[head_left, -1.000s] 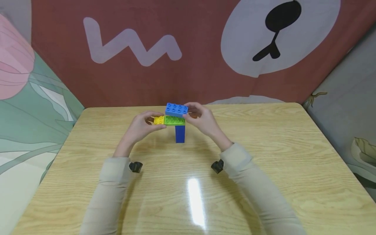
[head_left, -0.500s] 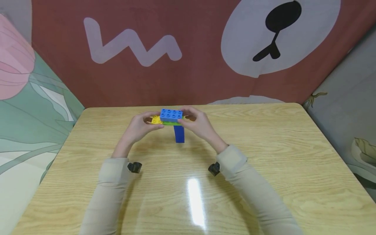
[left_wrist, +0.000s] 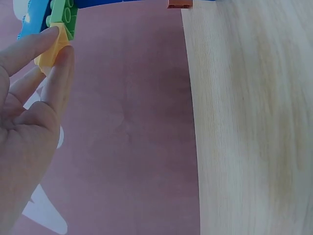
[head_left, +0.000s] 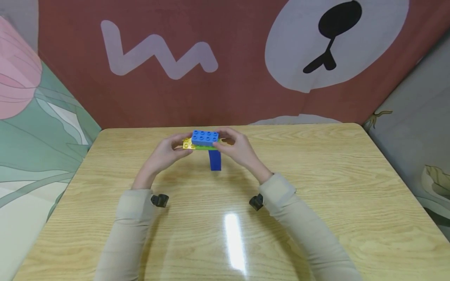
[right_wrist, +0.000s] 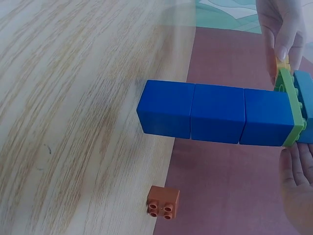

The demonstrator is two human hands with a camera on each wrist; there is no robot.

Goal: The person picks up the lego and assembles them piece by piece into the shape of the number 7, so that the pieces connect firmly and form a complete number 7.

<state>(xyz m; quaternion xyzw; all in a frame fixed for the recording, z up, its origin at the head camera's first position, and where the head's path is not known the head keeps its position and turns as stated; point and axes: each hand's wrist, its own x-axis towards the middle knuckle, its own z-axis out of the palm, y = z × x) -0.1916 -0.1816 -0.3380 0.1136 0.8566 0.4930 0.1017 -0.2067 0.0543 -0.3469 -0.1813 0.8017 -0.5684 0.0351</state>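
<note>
A tower of three dark blue bricks [right_wrist: 217, 113] stands upright on the table, with a thin green brick [right_wrist: 292, 110] across its top. A yellow brick [head_left: 188, 143] sits at the green one's left end. My left hand [head_left: 163, 155] pinches that yellow brick between thumb and fingers, as the left wrist view shows. Over the green brick, a lighter blue eight-stud brick [head_left: 205, 138] is held by my right hand [head_left: 239, 150]. Some green studs show beside the lighter blue brick in the right wrist view; whether the two are joined I cannot tell.
A small brown four-stud brick [right_wrist: 164, 201] lies on the wooden table [head_left: 197, 226] near the tower, mostly hidden by my right hand in the head view. Just behind the table's far edge hangs a reddish-brown cloth [head_left: 158, 101].
The lighter blue brick has moved left and down over the green brick with my right hand, then stayed there. My left hand has shifted slightly left, uncovering more of the yellow brick.
</note>
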